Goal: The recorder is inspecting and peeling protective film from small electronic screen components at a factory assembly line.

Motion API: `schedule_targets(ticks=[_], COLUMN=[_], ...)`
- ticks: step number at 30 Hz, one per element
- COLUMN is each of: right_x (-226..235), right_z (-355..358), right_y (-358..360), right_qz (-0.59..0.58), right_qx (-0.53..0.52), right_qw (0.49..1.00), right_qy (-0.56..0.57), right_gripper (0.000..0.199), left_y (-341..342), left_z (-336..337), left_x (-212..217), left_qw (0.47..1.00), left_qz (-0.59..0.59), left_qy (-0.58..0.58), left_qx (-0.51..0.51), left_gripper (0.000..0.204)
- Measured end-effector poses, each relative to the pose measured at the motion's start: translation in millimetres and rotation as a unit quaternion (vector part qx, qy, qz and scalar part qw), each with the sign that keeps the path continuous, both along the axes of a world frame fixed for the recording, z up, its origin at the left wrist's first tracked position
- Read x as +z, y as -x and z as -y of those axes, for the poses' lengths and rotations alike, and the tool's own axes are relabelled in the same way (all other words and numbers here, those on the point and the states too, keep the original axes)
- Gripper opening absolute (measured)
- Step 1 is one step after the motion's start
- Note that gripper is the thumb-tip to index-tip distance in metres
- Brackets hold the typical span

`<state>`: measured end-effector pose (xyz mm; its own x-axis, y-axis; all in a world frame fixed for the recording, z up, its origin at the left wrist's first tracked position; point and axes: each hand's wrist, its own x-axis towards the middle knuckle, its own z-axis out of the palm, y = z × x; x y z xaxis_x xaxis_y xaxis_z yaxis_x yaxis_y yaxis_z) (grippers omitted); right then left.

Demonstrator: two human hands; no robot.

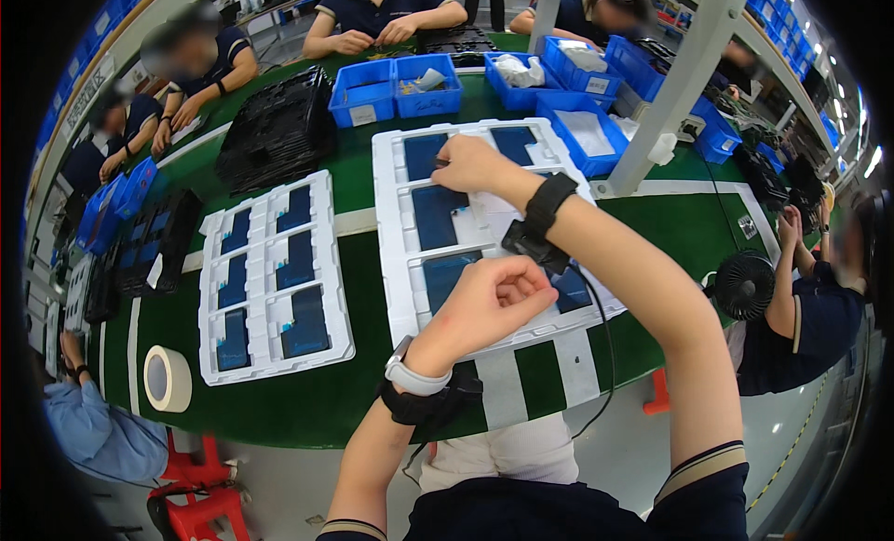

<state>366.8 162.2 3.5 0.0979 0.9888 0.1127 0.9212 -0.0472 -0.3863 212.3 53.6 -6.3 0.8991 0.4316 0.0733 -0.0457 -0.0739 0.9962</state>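
Upper centre, 1 blue panel (420,152) lies left of the nearer right hand (477,164), which pinches a dark piece (440,163); the left hand (486,304) curls loosely, seemingly empty.

Left hand (498,299): sits nearer the torso, fingers loosely curled. Right hand (473,166): reaches farther forward, fingers bent, forearm slanting inward.

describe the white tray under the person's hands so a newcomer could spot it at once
On the long green-topped table, look directly in front of the person. There lies a white moulded rectangular tray holding flat dark blue panels. Unlike the similar white tray to its left, it has the bare left hand and bare right hand over it.
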Motion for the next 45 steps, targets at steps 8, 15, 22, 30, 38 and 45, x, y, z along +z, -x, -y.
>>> schedule_targets(ticks=[8, 15, 22, 30, 38, 45], right_x=[10.6, -2.9, -2.4, 70.3, 75.9, 37.2], right_z=[4.4, -9.0, -15.3, 69.0, 160.4, 171.2], right_y=[9.6, 2.1, 14.4, -39.1, -61.5, -56.0], right_qz=[-0.298, -0.382, -0.306, -0.355, -0.353, -0.413], right_qx=[-0.111, -0.106, -0.101, -0.013, 0.040, 0.112], right_qw=[0.946, 0.918, 0.940, 0.934, 0.934, 0.904], right_qy=[0.065, 0.013, -0.108, -0.030, -0.021, 0.013], right_gripper=[0.032, 0.025, 0.024, 0.021, 0.025, 0.025], left_y=[-1.5, -1.3, 0.8, 3.6, 0.7, -0.8], left_z=[0.2, 1.6, 2.4, -2.2, -5.0, 0.9], left_x=[0.5, 0.1, 6.9, 4.4, 7.5, 7.8], left_qw=[1.000, 0.999, 0.998, 0.960, 0.896, 0.962], left_qz=[-0.003, 0.002, 0.019, 0.160, 0.234, 0.094], left_qy=[0.024, 0.048, 0.061, 0.050, 0.071, 0.142], left_qx=[0.001, 0.000, 0.013, 0.226, 0.371, 0.215], left_gripper=[0.012, 0.011, 0.010, 0.010, 0.027, 0.033])
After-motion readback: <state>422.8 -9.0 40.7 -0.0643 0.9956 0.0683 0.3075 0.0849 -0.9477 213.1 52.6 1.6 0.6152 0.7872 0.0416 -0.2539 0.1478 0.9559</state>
